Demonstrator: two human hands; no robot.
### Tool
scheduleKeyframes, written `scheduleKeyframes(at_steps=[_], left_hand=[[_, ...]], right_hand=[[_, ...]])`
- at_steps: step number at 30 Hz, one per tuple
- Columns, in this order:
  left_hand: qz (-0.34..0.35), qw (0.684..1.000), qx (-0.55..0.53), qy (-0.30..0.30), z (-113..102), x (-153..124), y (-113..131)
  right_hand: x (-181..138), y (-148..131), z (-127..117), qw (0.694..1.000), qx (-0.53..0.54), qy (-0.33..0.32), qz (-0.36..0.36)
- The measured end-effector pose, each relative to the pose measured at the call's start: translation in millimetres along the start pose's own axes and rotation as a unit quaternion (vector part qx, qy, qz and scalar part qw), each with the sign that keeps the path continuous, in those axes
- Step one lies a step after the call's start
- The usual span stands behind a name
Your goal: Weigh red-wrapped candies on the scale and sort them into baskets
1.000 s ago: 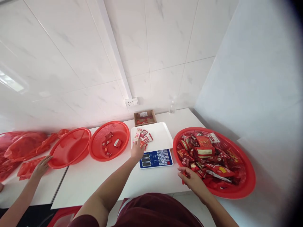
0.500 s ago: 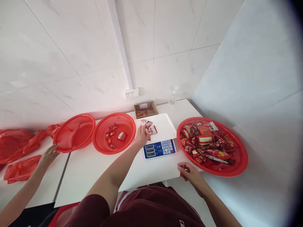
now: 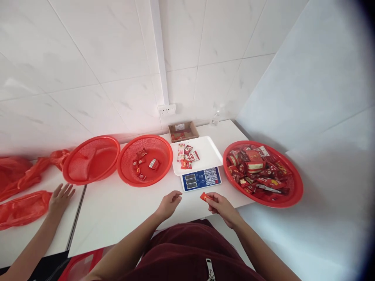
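Note:
My right hand (image 3: pixel 221 207) pinches a small red snack packet (image 3: pixel 204 196) at the front of the table, just below the scale. Facing it, my left hand (image 3: pixel 170 205) is loosely curled above the table, thumb and forefinger a little apart and nothing between them. Behind both hands stands a digital scale (image 3: pixel 200 178) with a blue keypad. On its white tray (image 3: pixel 211 156) lie several small packets, among them a pink-and-white stick packet (image 3: pixel 181 152) and a red packet (image 3: pixel 186 164).
At right, a red basket (image 3: pixel 297 191) is heaped with red packets. Another red basket (image 3: pixel 121 171) at left holds several packets, beside a third basket (image 3: pixel 68 171). A cardboard box (image 3: pixel 190 136) and clear bottle (image 3: pixel 215 118) stand by the wall. Another person's hand (image 3: pixel 60 201) rests near red bags (image 3: pixel 25 208).
My left hand has drawn back from the scale tray, leaving packets there. My right hand has moved left and up with the red packet. The other person's hand has left the basket rim.

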State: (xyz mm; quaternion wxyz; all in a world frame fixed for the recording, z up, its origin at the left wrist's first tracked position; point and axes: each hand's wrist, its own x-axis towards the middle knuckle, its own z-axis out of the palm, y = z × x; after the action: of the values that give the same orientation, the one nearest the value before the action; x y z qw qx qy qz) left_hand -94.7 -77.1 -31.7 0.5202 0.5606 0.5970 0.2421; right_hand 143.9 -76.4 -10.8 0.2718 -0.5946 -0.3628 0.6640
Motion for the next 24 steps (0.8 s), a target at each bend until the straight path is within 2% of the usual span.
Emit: scheduleKeyframes(at_steps=[6,9,13,15,18,20,21,24], left_hand=[[0.015,1.0,0.023,-0.012,-7,-9,2],[0.014,0.999,0.034,-0.008,-18,-16,-9],[0.009,0.999,0.038,0.004,-32,-21,-23],[0.009,0.999,0.038,0.017,-38,-22,-27],[0.018,0.998,0.052,0.039,-43,-22,-30],[0.038,0.994,0.077,0.065,-46,-22,-32],[0.06,0.99,0.097,0.085,-47,-21,-33],[0.149,0.956,0.192,0.162,-54,-14,-34]], right_hand=[[27,3,16,0.999,-0.012,0.033,-0.005],[49,-19,20,0.997,0.032,0.065,-0.015],[77,-64,29,0.992,0.087,0.055,-0.074],[86,-75,31,0.992,0.064,0.067,-0.089],[93,-65,22,0.986,-0.044,0.119,-0.11],[92,-46,6,0.963,-0.145,0.166,-0.156],[91,-35,-6,0.942,-0.201,0.19,-0.192],[86,-1,-48,0.839,-0.346,0.292,-0.302]])
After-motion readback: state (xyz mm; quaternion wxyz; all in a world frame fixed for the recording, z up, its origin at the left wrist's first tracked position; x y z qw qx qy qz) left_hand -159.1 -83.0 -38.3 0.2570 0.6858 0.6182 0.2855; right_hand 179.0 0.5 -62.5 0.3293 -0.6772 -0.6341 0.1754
